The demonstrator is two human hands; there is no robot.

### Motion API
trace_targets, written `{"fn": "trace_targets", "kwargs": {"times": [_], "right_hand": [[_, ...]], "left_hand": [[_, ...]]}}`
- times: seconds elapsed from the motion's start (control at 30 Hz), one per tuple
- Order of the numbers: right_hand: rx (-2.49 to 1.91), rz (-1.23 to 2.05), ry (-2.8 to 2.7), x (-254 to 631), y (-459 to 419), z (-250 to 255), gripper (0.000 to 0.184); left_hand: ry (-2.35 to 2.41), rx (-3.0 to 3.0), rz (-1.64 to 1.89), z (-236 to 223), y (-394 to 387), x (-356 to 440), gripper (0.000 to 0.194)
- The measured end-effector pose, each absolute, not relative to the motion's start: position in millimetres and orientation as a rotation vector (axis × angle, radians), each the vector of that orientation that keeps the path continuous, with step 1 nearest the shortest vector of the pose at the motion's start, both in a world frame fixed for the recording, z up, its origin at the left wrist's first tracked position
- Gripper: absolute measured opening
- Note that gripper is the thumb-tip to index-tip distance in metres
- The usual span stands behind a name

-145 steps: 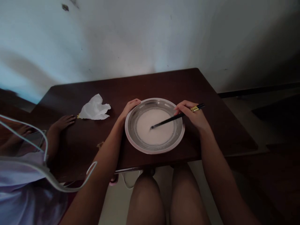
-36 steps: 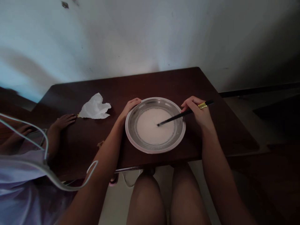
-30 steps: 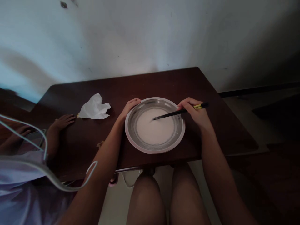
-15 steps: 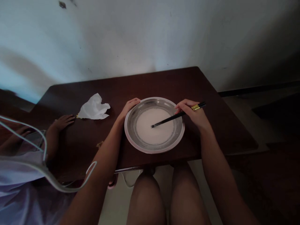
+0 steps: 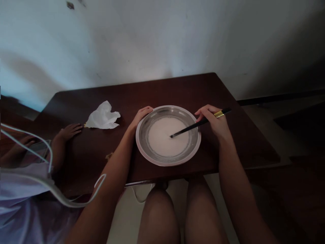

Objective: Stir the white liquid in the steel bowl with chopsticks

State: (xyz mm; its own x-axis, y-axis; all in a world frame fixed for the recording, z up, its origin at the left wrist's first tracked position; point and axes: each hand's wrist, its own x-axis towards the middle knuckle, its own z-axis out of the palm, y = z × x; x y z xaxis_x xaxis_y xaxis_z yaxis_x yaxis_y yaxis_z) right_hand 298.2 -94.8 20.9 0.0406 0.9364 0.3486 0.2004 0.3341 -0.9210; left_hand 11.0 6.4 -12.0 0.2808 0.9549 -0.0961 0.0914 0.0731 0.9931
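Note:
A round metal bowl (image 5: 144, 149) holding a white liquid (image 5: 165, 142) sits near the front edge of a dark wooden table (image 5: 177, 89). My left hand (image 5: 141, 116) curls over the bowl's left rim. My right hand (image 5: 214, 120) is closed on a pair of black chopsticks with gold bands (image 5: 200, 123). Their tips dip into the liquid near the bowl's middle.
A crumpled white plastic bag (image 5: 103, 117) lies on the table left of the bowl. Another person's hand (image 5: 68, 131) rests flat on the table at the left, with their pale clothing (image 5: 20, 203) below it. A pale wall stands behind. My knees show under the table.
The chopstick tips have swung from the left of the liquid back toward the middle right, and my right hand has shifted slightly right. The left hand and the bowl stay put.

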Motion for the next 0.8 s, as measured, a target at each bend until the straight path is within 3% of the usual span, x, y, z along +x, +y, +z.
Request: {"fn": "trace_targets", "kwargs": {"times": [0.8], "right_hand": [[-1.095, 0.774, -1.427, 296.5, -94.6, 21.2, 0.021]], "left_hand": [[1.089, 1.311, 0.886, -13.5, 7.5, 10.6, 0.018]]}}
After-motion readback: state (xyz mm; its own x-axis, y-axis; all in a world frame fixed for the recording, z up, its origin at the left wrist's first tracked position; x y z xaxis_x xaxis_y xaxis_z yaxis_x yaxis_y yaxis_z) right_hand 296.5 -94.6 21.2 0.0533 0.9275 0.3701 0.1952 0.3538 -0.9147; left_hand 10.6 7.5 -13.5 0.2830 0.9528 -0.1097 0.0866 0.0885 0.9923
